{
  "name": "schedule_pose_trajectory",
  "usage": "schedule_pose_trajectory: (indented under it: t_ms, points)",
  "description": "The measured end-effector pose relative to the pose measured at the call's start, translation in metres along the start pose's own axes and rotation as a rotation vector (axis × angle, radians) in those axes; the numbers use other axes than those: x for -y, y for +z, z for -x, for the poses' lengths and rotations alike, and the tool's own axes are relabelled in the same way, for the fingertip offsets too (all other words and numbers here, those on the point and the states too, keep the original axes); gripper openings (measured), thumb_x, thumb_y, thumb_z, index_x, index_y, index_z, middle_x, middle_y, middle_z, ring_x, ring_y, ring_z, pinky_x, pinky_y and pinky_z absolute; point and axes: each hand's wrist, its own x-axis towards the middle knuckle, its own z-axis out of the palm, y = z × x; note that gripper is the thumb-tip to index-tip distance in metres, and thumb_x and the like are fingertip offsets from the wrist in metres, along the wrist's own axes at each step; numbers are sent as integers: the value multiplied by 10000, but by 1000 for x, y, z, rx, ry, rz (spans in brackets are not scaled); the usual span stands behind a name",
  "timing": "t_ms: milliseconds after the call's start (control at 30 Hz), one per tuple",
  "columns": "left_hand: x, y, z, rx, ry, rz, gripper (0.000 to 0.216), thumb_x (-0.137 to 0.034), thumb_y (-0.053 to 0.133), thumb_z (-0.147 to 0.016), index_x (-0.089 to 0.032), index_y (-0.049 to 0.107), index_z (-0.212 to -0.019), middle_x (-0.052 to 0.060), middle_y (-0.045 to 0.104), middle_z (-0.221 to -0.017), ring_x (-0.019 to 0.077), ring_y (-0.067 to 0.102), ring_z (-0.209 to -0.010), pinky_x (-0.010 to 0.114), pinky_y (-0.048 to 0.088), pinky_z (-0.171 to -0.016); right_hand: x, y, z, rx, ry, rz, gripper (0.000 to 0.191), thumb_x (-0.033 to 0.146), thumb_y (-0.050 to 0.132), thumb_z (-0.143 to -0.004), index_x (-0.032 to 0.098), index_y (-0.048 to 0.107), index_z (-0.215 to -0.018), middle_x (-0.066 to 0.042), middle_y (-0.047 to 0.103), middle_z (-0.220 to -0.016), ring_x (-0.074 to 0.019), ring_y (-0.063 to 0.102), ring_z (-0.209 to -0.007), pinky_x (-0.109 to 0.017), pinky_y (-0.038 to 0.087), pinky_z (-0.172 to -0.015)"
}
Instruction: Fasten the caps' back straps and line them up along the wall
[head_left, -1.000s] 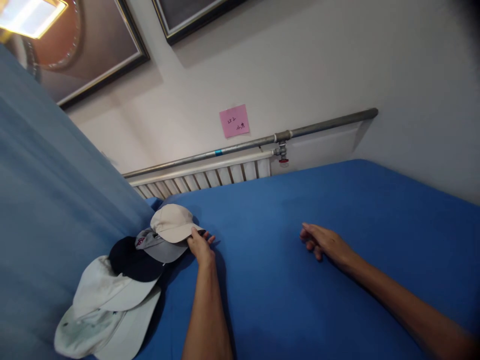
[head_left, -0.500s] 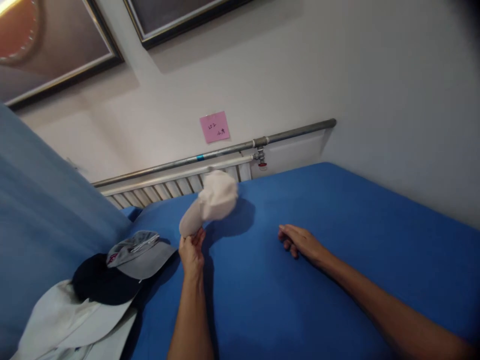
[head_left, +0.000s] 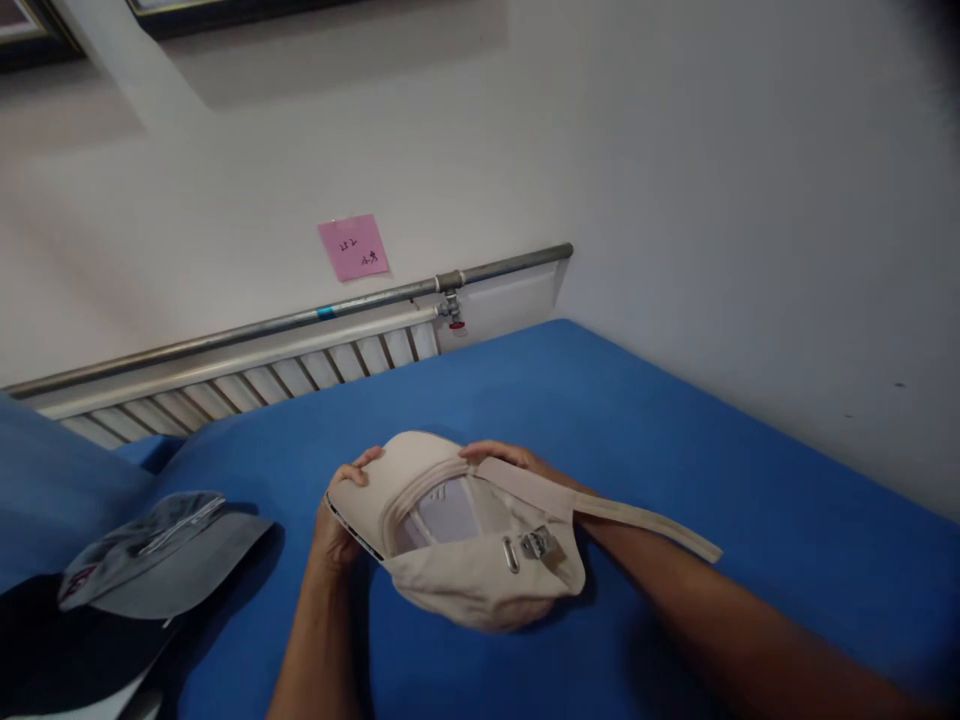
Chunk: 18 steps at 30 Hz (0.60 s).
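A beige cap (head_left: 465,585) is held upside down between two bare hands just above a blue sheet (head_left: 675,430), its pale lining turned up towards the camera. The brim is pinched at its edge by the left hand (head_left: 334,525), thumb over the top, while the back rim of the crown is closed on by the fingers of the right hand (head_left: 516,461); both grips are narrow and firm on fabric. From the right-hand grip, the adjusting strap (head_left: 645,525) is seen trailing loose outward over the forearm, with its metal buckle (head_left: 536,545) lying just below that grip. Out past the left-hand grip, a grey cap (head_left: 165,555) is stacked on a dark cap (head_left: 45,650), well apart from the held one. Beyond both grips, a radiator (head_left: 247,385), a pipe (head_left: 300,318) and a pink note (head_left: 352,247) are set against the wall. The work is judged to be at the stage of turning the cap over and opening it up for handling; any further move would call for the loose strap to be gathered and the crown to be kept from collapsing.
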Motion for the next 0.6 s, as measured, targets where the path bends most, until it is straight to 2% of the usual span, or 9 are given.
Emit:
schedule_pose_trajectory:
  t_ms: [67,133,200,267,333,400,500,533,600]
  points:
    - [2,-1,-1,-22,-9,7,178,-202,741,-506,-156,589,-587,38,650,-1143,264,624,-958,327,535,-733,0,6,2,73,17,62,350,189,676,-736,213,684,-1085,-55,620,-1169,-185,590,-1029,-307,433,-896]
    - [5,-1,-4,-83,-8,-22,192,-194,735,-500,-168,616,-648,33,659,-1126,250,632,-943,310,528,-741,-3,10,1,58,-9,166,190,137,676,-681,193,728,-854,-31,622,-1071,-182,573,-979,-299,418,-869]
    - [6,-2,-9,-167,-25,-68,223,-200,725,-528,-181,647,-737,37,680,-1044,226,643,-898,293,520,-738,-7,12,-2,2,-27,195,64,128,642,-671,174,685,-679,-10,612,-912,-157,560,-853,-282,420,-788]
    - [7,-3,-13,-270,-30,-125,270,-216,705,-587,-189,670,-853,39,688,-981,193,649,-837,277,513,-726,-9,11,-4,-55,-27,170,61,150,603,-696,171,657,-676,0,590,-814,-136,533,-745,-264,412,-705]
    - [7,-3,-15,-327,6,-197,316,-242,677,-659,-201,672,-972,40,684,-978,170,649,-824,271,507,-737,-9,8,-4,-110,-28,151,62,180,590,-708,172,650,-720,0,590,-805,-132,520,-711,-255,402,-672]
    - [6,-3,-12,-363,153,-314,329,-295,640,-742,-220,659,-1062,41,677,-1031,169,644,-909,285,496,-815,-8,4,-4,-177,-38,137,71,202,595,-697,172,646,-736,-4,601,-822,-135,519,-712,-255,400,-676]
    - [2,7,1,-270,499,-610,303,-354,550,-856,-233,654,-1113,50,650,-1161,196,570,-1126,344,411,-995,-9,-1,-5,-304,-52,122,81,210,591,-670,178,639,-726,2,603,-806,-134,509,-711,-248,391,-673]
    - [1,13,6,-169,592,-736,298,-350,528,-877,-230,652,-1119,53,641,-1187,204,547,-1161,361,382,-1027,-10,-2,-6,-346,-52,118,81,212,586,-662,181,634,-720,6,600,-790,-133,503,-701,-244,387,-660]
    - [-1,26,17,111,719,-949,287,-330,506,-894,-215,648,-1115,63,651,-1168,218,542,-1161,385,373,-1031,-14,-4,-9,-419,-45,108,85,229,579,-648,186,619,-710,14,591,-755,-127,488,-661,-236,378,-614]
